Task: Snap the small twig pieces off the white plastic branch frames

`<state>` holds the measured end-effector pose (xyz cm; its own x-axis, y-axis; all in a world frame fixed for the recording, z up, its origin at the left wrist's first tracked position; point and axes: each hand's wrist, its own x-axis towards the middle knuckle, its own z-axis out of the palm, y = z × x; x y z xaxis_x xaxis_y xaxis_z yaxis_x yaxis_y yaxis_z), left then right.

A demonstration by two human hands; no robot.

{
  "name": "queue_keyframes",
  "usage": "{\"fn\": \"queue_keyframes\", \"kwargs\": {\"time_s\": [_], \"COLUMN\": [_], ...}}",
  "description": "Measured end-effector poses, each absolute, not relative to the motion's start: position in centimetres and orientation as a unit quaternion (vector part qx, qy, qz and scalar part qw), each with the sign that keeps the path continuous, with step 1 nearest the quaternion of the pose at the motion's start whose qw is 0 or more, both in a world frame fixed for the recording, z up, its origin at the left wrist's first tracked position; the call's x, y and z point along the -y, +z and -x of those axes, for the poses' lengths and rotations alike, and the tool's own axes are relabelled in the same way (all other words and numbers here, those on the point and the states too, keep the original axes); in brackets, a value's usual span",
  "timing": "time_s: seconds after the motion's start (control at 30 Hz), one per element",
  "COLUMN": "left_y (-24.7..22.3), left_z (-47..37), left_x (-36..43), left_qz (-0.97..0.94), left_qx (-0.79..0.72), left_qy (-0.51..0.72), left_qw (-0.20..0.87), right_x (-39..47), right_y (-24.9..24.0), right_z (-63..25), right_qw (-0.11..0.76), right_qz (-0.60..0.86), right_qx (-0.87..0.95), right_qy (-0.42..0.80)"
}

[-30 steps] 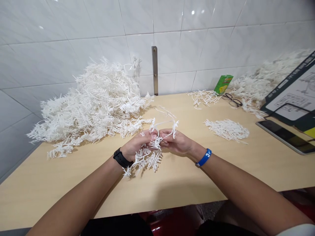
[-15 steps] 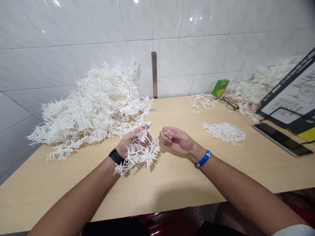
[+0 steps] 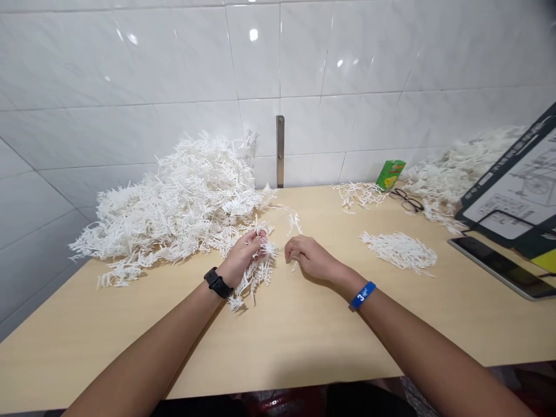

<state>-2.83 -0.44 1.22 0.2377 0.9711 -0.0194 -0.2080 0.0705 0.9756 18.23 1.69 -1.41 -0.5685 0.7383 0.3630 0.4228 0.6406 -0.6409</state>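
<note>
My left hand (image 3: 243,256), with a black watch on its wrist, is closed on a cluster of white branched plastic pieces (image 3: 257,272) that hangs down to the table. To its right, my right hand (image 3: 313,256) is curled with the palm down, and a small white piece (image 3: 295,266) shows below its fingers. Just beyond that hand is another white piece (image 3: 294,222). A large heap of white pieces (image 3: 186,197) rises behind my left hand. Right of my right hand lies a flat, aligned pile of white pieces (image 3: 400,251).
Against the tiled wall stand a green box (image 3: 390,175) and a metal bracket (image 3: 280,152). Glasses (image 3: 406,200), a second heap (image 3: 460,168), a phone-like device (image 3: 499,263) and a printed carton (image 3: 516,185) occupy the right side of the wooden table (image 3: 313,336).
The view has tilted up slightly. My right hand has turned from palm up to palm down. The cluster in my left hand now hangs lower and closer in, and a white piece shows beyond my right hand.
</note>
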Motion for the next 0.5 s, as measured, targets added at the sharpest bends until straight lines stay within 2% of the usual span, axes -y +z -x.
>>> {"fn": "queue_keyframes", "kwargs": {"time_s": [0.17,0.5], "left_y": [0.7,-0.5], "left_z": [2.5,1.6], "left_x": [0.3,0.4], "left_qz": [-0.560,-0.657], "left_qx": [-0.429,-0.432], "left_qy": [0.462,0.464], "left_qw": [0.539,0.407], "right_x": [-0.1,0.0], "right_y": [-0.6,-2.4], "right_z": [-16.7,-15.3], "right_qw": [0.349,0.354], "right_qz": [0.399,0.404], "right_qx": [0.780,0.780], "right_qy": [0.331,0.321]}}
